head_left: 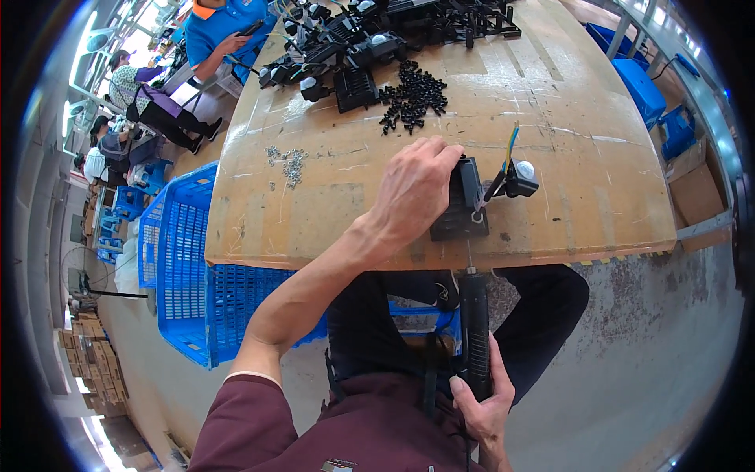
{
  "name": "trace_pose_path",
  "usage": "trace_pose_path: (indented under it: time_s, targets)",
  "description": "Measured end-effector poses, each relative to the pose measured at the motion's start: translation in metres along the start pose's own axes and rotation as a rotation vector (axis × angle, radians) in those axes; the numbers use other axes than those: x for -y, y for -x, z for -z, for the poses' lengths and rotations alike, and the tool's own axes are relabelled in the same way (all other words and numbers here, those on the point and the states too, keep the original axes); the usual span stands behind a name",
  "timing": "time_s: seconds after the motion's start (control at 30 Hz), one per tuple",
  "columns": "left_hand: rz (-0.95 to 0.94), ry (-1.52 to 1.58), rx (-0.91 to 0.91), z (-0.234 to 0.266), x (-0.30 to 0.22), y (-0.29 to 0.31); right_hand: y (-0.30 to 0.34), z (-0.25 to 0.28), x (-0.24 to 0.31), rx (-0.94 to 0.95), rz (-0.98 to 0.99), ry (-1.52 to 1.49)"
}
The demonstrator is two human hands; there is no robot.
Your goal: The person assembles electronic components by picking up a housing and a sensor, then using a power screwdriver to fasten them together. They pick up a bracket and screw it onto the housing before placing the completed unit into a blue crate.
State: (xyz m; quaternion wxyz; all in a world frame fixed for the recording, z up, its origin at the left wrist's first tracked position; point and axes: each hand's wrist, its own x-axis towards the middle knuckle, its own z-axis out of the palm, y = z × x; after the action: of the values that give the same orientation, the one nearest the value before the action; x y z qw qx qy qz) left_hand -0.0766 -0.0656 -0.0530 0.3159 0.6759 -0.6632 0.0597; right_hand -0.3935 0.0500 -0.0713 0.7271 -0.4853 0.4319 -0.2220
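Note:
Near the table's front edge stands a black finned housing (pixel 461 224), with a white-domed sensor (pixel 521 179) and colored wires (pixel 511 149) on its right side. My left hand (pixel 418 185) is closed on the housing's left and top, its fingertips partly hidden. Below the edge, my right hand (pixel 486 401) grips the lower end of a black electric screwdriver (pixel 475 334). The thin bit of this tool points up at the housing's near side, close to a small metal ring; whether they touch I cannot tell.
A heap of black small parts (pixel 413 96) lies farther back, before a pile of similar black lamp units (pixel 354 47). Small metal pieces (pixel 289 165) are scattered at left on the table (pixel 330 212). A blue crate (pixel 185 275) stands left. Another person (pixel 224 35) handles something far left.

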Motion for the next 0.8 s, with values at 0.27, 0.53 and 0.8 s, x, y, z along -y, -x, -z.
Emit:
trace_pose_path:
  time_s: [0.27, 0.53, 0.8]
  targets:
    - [-0.028, -0.015, 0.014, 0.000, -0.003, -0.007, -0.006, 0.008, 0.003, -0.016, 0.098, 0.067]
    - [-0.036, 0.085, -0.042, -0.009, 0.007, -0.005, -0.009, 0.026, 0.005, -0.011, 0.061, 0.112]
    - [-0.058, 0.030, -0.051, -0.011, 0.006, -0.005, -0.010, 0.031, 0.008, -0.052, 0.138, 0.206]
